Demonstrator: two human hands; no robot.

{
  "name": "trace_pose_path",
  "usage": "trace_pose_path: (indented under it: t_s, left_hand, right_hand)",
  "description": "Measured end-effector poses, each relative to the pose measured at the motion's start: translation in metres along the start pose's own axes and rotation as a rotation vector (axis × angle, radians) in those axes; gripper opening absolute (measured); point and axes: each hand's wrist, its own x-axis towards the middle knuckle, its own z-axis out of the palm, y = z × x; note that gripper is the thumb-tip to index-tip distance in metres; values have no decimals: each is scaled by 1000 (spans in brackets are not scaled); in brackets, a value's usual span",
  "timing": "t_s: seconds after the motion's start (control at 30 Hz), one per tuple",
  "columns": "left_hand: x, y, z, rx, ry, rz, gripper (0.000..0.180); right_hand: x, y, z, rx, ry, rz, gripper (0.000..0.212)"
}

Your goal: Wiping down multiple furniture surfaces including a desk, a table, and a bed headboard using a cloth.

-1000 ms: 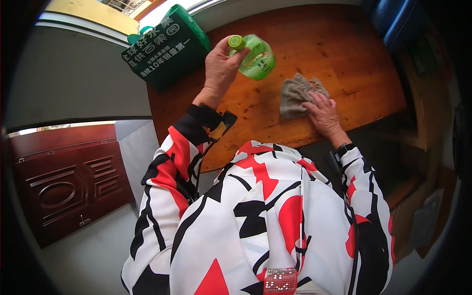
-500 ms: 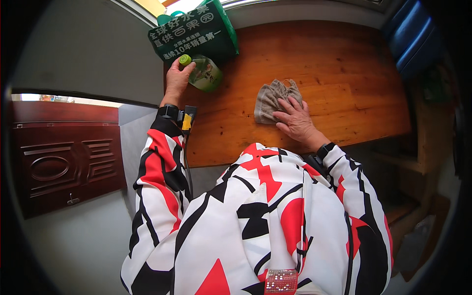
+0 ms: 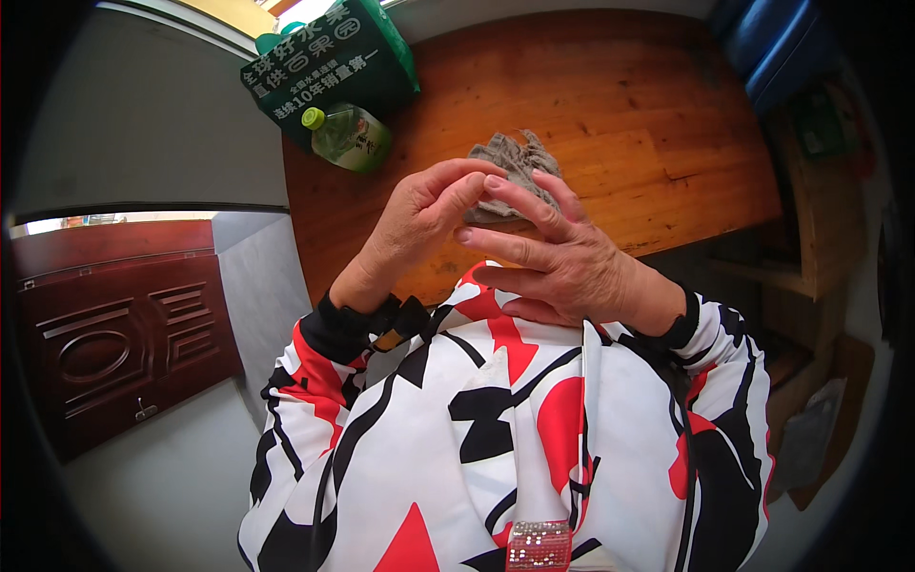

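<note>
My left hand [image 3: 419,217] and my right hand [image 3: 570,255] are raised in front of my chest, above the near part of the table. The left fingers are stretched forward, with thumb and forefinger close together beside the right fingertips; whether they touch is unclear. Nothing shows in the left hand. My right hand is open, fingers spread and bent toward the left, holding nothing visible. Behind the hands a crumpled grey-brown cloth [image 3: 519,157] lies on the table, partly hidden by them. A green bottle [image 3: 355,140] with a lime cap stands or leans at the table's left.
The brown wooden table [image 3: 629,105] spreads ahead of me. A dark green shopping bag [image 3: 372,71] is at its far left, behind the bottle. A blue object [image 3: 772,57] is at the far right. A dark red panelled door [image 3: 124,334] shows at left, wooden shelving [image 3: 810,257] at right.
My left hand has let go of the bottle's cap and come back toward my chest. My right hand has lifted off the cloth to meet it. The view has shifted slightly.
</note>
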Motion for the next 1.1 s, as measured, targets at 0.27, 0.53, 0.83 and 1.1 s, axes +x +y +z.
trace_pose_path:
  t_s: [0.27, 0.53, 0.83, 1.1]
  left_hand:
    - [0, -9, -1, -69, 12, 35, 22]
    - [-8, -45, -33, -918, 149, -163, 70]
    - [-7, -72, -38, -1018, 248, -120, 77]
    - [2, -152, -27, 1344, 192, 199, 74]
  right_hand:
    - [0, 12, -10, 126, 120, 35, 46]
    - [-22, 120, 90, -122, 58, 436, 52]
    - [-41, 110, 159, -75, -198, 101, 36]
    - [-218, 249, 76, -658, 119, 940, 46]
